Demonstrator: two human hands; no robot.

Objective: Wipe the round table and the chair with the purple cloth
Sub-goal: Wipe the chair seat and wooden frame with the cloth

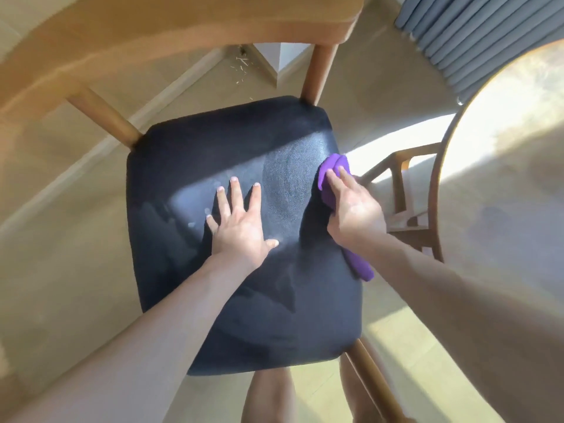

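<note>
A wooden chair with a dark padded seat fills the middle of the view, its curved wooden backrest across the top. My left hand lies flat on the seat with its fingers spread. My right hand presses the purple cloth against the seat's right edge with straight fingers. One end of the cloth hangs out below my wrist. The round table shows at the right, sunlit.
A second wooden chair stands under the table's edge, just right of my right hand. Blue-grey curtains hang at the top right. Pale floor tiles surround the chair. My legs show below the seat's front edge.
</note>
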